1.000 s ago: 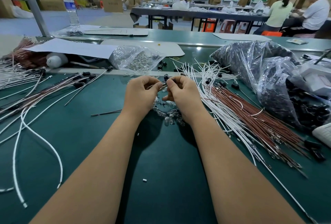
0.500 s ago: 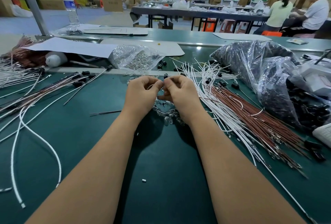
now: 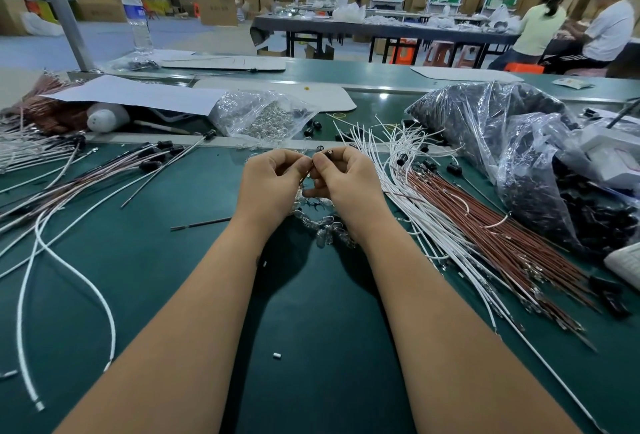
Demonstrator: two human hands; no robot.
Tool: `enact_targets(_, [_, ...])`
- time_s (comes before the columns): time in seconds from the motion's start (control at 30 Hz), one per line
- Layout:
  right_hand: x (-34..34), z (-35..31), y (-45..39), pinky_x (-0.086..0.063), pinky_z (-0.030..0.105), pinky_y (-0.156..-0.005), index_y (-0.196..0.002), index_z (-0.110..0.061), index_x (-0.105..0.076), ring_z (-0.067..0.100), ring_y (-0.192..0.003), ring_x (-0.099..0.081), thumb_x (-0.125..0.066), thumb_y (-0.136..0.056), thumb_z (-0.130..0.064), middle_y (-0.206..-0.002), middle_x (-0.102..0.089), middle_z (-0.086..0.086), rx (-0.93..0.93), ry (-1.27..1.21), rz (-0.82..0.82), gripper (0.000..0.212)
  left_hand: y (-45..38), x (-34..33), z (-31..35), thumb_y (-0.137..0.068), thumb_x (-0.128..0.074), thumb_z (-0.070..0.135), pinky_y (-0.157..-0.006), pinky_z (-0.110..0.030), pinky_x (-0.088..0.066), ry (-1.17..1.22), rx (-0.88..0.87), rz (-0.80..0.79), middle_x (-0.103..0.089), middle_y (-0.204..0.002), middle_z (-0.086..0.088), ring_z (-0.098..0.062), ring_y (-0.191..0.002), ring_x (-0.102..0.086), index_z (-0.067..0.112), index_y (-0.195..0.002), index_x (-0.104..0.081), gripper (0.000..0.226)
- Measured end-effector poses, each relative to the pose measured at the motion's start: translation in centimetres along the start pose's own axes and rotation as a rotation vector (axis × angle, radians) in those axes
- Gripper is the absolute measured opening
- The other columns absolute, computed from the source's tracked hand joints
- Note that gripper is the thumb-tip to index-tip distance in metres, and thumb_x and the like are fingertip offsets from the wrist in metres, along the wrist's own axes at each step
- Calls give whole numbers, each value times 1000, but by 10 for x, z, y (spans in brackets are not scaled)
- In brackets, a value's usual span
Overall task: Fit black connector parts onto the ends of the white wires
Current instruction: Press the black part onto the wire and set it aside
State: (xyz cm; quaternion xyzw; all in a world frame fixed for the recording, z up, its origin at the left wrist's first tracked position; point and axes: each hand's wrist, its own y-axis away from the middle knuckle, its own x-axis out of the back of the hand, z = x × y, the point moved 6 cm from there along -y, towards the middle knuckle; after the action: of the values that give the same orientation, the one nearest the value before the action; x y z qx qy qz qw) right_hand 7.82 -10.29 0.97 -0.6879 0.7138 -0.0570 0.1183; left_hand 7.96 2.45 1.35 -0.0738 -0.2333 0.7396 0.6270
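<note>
Black connector part [image 3: 328, 153] sits pinched at the fingertips of the right hand [image 3: 346, 184]; left hand [image 3: 273, 180] fingers [image 3: 304, 165] are curled, meeting it and pinching something too small to tell. White wires [image 3: 408, 170] fan over the green table [image 3: 311, 312] just right of the fingers

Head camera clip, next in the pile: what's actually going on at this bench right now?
A person at a green table is assembling small parts. Both hands meet at the middle: the right hand pinches a small black connector part, and the left hand pinches something thin against it, too small to identify. A fan of white wires and brown wires lies to the right, beside plastic bags of black parts. Wires already fitted with black ends lie to the left.
</note>
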Motion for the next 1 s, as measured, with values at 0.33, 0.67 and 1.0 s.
enact_targets(0.33, [2,3,-1,-59,46,-60,-83,-8,-58,13,-48,-60,-61,-93,-12,-66,-60,2,15,114,-1,11,1,-2,1,-91,-64,12,-56,-19,-40,-21,-17,-80,-65,-71,-11,-9,-60,-48,10,-79,-71,14])
enact_targets(0.67, [12,-7,0,-52,25,-48,-92,-4,-57,9,-46,-57,-58,-95,-12,-73,-59,9,84,90,132,8,-2,4,-3,-90,-67,17,-46,-11,-31,-22,-3,-35,-55,-51,11,-1,-42,-39,12,-77,-71,14])
enact_targets(1.0, [8,-16,3,-54,34,-48,-84,-8,-58,15,-48,-64,-68,-89,-13,-67,-62,5,198,188,105,12,-2,9,-6,-90,-65,17,-54,-20,-37,-66,-45,-9,-57,-61,3,-5,-51,-44,23,-77,-67,15])
